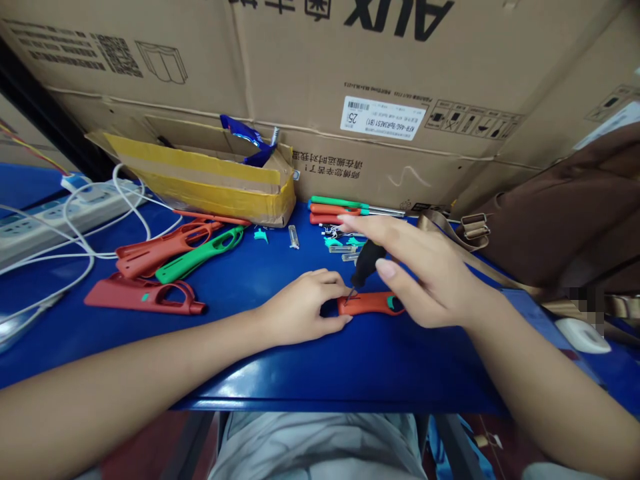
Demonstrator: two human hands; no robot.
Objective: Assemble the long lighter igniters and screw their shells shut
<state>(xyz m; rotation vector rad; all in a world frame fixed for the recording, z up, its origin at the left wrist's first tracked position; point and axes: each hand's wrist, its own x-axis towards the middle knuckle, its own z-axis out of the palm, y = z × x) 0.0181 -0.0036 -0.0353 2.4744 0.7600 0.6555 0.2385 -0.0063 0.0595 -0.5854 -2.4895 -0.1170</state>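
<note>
An orange lighter casing (370, 304) with a turquoise trigger lies flat on the blue table. My left hand (300, 308) pinches its left end between thumb and fingers, holding it against the tabletop. Over it tilts a screwdriver (368, 261) with a black handle, its shaft reaching down to the casing near my left fingertips. My right hand (430, 270) is on that handle, with thumb and long, fairly straight fingers on either side. The right hand hides the casing's right end. Whether a screw sits under the tip is too small to tell.
Red, orange and green lighter casings (200, 255) lie at left. Behind my hands are assembled lighters (335, 210) and small clear and turquoise parts (345, 249). A yellow-taped carton (210, 180), a power strip (60, 220) with white cables, and a brown bag (560, 220) surround the workspace.
</note>
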